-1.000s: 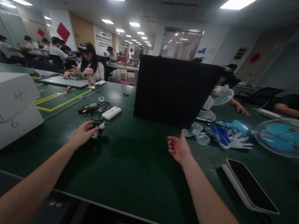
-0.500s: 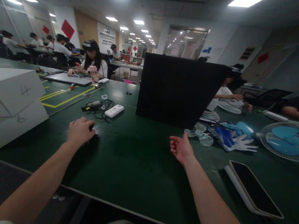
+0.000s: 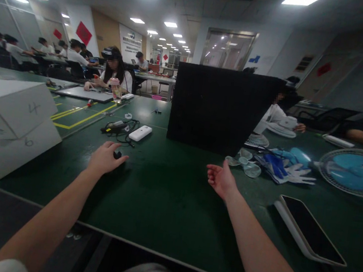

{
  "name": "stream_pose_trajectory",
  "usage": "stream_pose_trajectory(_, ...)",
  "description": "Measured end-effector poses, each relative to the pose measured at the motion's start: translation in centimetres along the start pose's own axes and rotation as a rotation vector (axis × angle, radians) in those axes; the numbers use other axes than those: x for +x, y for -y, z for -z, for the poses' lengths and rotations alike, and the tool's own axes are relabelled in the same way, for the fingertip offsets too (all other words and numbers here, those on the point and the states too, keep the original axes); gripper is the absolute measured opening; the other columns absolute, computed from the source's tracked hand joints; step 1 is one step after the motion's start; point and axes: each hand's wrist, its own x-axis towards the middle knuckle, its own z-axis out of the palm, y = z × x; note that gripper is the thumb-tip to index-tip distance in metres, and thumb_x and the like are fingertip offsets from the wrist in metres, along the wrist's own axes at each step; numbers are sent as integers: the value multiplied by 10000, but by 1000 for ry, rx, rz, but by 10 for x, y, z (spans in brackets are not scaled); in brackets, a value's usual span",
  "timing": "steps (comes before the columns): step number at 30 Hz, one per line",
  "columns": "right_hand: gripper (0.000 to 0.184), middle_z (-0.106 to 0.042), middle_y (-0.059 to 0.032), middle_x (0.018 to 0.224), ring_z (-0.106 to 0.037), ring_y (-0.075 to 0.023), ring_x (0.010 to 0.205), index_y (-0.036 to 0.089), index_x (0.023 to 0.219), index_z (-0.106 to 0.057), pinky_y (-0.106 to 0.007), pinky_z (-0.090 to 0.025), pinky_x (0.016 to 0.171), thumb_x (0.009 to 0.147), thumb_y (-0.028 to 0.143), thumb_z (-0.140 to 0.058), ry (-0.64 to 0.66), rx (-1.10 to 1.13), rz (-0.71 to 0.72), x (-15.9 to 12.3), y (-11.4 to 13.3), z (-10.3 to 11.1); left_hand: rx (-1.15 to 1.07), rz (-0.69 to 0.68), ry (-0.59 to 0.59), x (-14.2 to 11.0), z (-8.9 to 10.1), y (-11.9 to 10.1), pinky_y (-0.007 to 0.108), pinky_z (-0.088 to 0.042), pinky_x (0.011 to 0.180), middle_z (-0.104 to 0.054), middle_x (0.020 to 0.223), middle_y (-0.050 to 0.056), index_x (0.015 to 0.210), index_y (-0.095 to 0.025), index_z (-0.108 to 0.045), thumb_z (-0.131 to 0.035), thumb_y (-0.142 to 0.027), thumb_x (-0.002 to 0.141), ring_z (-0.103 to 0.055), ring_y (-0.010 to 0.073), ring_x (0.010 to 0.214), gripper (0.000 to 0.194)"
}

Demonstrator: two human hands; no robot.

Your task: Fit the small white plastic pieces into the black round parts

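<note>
My left hand (image 3: 106, 158) is low over the green table, its thumb stretched to the right. A small black object (image 3: 117, 155) shows between the thumb and fingers; its kind is too small to make out, and the hand hides part of it. My right hand (image 3: 220, 180) hovers empty to the right, palm turned inward with fingers loosely bent and thumb raised. Just beyond it lies a translucent fan blade (image 3: 244, 162). A white rectangular device (image 3: 140, 133) and a black cable bundle (image 3: 119, 127) lie beyond my left hand.
A large black box (image 3: 218, 109) blocks the middle back. White boxes (image 3: 13, 118) stand at left. On the right are blue-and-white gloves (image 3: 284, 168), a blue-bladed fan (image 3: 352, 169) and a phone (image 3: 311, 229) on a white block. Co-workers sit across the table.
My left hand has shifted slightly right, its thumb now extended, and the small black object has moved with it. A clear piece beside that hand is no longer visible. My right hand stays nearly still.
</note>
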Motion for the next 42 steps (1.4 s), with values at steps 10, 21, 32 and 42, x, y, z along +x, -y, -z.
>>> stream_pose_trajectory(10, 674, -592, -54, 657, -497, -147, 512, 179, 903, -678, -264, -376, 431, 962, 734, -301, 8, -27, 19, 2, -3, 3, 4, -68, 94, 6, -12, 6, 364, -530, 908, -573, 1393, 86, 1222, -263, -700, -628, -633, 809, -648, 293, 1114, 559)
stream_pose_trajectory(21, 694, -608, -61, 669, -516, -151, 527, 183, 906, -686, -264, -413, 445, 948, 758, -299, 11, -1, 5, 3, -3, 4, 6, -64, 132, 7, -10, 6, 353, -535, 891, -573, 1366, 80, 1189, -270, -721, -615, -610, 826, -649, 278, 1094, 509)
stream_pose_trajectory(32, 700, -589, -46, 624, -513, -147, 502, 181, 896, -665, -264, -402, 441, 971, 733, -241, 4, 7, -11, 0, 1, -1, 22, -176, 167, 2, -12, -10, 371, -535, 910, -575, 1312, 75, 1117, -278, -757, -601, -542, 862, -664, 252, 1016, 398)
stream_pose_trajectory(42, 703, -581, -33, 621, -500, -142, 487, 182, 920, -666, -261, -400, 435, 974, 733, -232, -48, 85, 18, -5, 4, -2, -183, -652, 306, -16, -30, -207, 360, -546, 893, -571, 1326, 87, 1130, -257, -748, -633, -511, 875, -674, 242, 1004, 378)
